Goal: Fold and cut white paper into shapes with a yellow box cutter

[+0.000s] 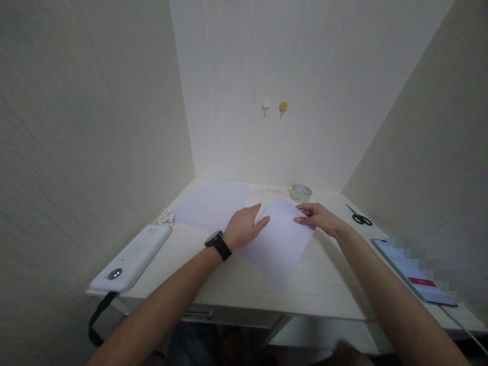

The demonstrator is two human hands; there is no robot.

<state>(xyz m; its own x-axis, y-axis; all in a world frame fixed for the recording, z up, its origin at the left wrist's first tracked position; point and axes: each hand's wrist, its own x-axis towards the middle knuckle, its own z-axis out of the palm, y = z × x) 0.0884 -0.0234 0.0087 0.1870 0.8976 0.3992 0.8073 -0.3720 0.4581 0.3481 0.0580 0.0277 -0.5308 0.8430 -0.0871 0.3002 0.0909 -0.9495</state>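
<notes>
A white sheet of paper point(280, 244) lies at an angle on the pale wooden table point(328, 284). My left hand point(244, 226) rests flat on the sheet's left edge, fingers together; a black watch sits on that wrist. My right hand point(318, 217) pinches the sheet's far right corner between thumb and fingers. A second white sheet point(213, 203) lies flat behind my left hand, apart from both hands.
A roll of clear tape point(300, 192) stands at the back. Black scissors point(359, 217) lie at the right, a phone point(414, 272) with a cable nearer the right edge. A white power bank point(131, 256) with a black strap is at the left edge, small white bits point(166, 217) behind it. Two hooks point(274, 107) hang on the back wall.
</notes>
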